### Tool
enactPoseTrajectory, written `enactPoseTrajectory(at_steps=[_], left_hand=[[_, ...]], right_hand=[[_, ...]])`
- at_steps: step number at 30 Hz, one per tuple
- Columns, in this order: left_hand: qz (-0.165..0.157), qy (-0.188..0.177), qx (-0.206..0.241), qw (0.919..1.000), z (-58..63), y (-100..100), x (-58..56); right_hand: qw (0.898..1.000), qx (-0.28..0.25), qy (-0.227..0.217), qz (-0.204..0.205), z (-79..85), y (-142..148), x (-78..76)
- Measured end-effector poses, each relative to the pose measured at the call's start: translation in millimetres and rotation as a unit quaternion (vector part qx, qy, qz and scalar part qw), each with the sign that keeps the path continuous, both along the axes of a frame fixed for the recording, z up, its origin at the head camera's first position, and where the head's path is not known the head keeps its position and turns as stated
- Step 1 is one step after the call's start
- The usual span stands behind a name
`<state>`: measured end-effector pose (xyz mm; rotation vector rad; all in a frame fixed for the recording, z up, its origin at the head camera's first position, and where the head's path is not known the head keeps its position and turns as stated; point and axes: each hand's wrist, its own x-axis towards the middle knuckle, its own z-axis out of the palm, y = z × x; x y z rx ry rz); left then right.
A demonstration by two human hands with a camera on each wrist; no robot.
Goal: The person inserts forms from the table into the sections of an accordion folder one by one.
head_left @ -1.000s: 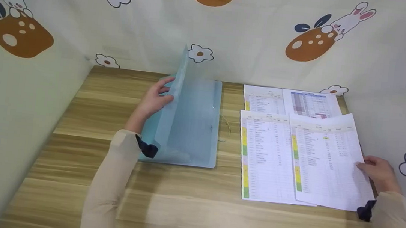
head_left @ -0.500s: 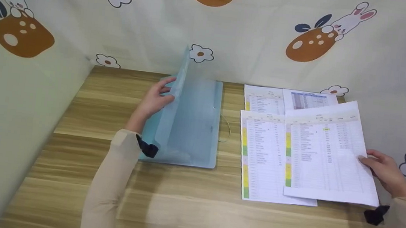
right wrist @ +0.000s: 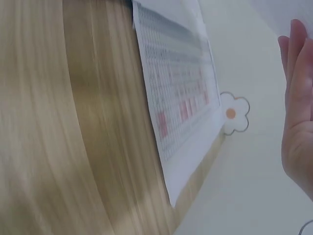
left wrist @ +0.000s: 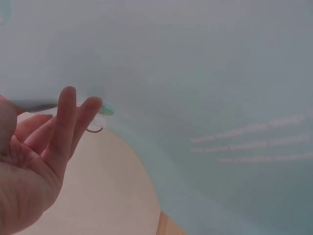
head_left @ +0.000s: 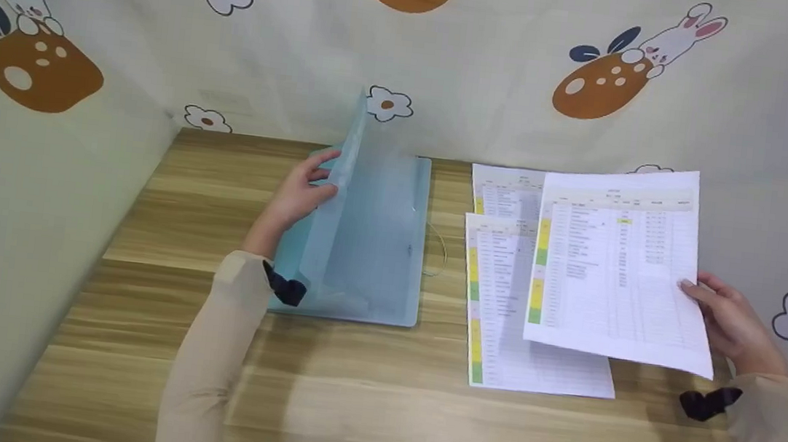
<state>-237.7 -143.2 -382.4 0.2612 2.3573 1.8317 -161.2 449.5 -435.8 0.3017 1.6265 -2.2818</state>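
My left hand (head_left: 298, 193) holds up the translucent blue cover of a plastic document folder (head_left: 379, 256), its thumb on one side of the edge and fingers on the other. The cover (left wrist: 210, 88) fills most of the left wrist view. Over at the right, my right hand (head_left: 738, 323) pinches a printed sheet of paper (head_left: 620, 303) by its right edge, thumb on top. That sheet is raised and overlaps the papers behind it. In the right wrist view, only part of the hand (right wrist: 299, 112) shows at the right border.
Two printed sheets lie on the wooden table (head_left: 375, 402): one in front (head_left: 554, 373) and one behind (head_left: 504, 181). Another sheet with red cells (right wrist: 181, 98) shows in the right wrist view. A thin elastic cord (head_left: 443, 252) loops from the folder. Patterned fabric (head_left: 281, 41) borders the table.
My right hand has lifted the printed sheet off the others and moved it up and slightly left, covering the back right sheet in the head view. The left hand and cover have stayed put.
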Motion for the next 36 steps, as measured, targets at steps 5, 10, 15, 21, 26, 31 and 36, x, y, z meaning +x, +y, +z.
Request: enactPoseTrajectory(at_steps=[5,10,15,21,26,31,36], left_hand=[[0.002,0.001,-0.003,1.0000,-1.6,0,-1.5],[-0.001,0.007,-0.004,1.0000,-12.6,-3,-9.0],[0.006,0.017,-0.017,0.9997,-26.3,-5,-17.0],[0.011,0.022,-0.026,0.9994,-27.8,-4,-17.7],[0.006,0.009,-0.015,0.9998,-20.1,-3,-12.6],[0.003,0.008,-0.004,1.0000,-4.3,2,-0.9],[0.003,0.012,-0.013,0.9998,-1.6,2,-0.3]], right_hand=[[0.999,-0.031,0.019,0.011,-2.2,-13,-2.7],[0.997,-0.061,0.041,0.020,-2.2,-28,-4.4],[0.995,-0.085,0.056,0.014,0.3,-45,-7.2],[0.994,-0.090,0.064,0.009,3.9,-63,-10.0],[0.994,-0.086,0.065,0.014,4.5,-76,-11.1],[0.994,-0.082,0.064,0.023,1.7,-86,-12.3],[0.994,-0.085,0.055,0.027,-0.6,-93,-12.9]])
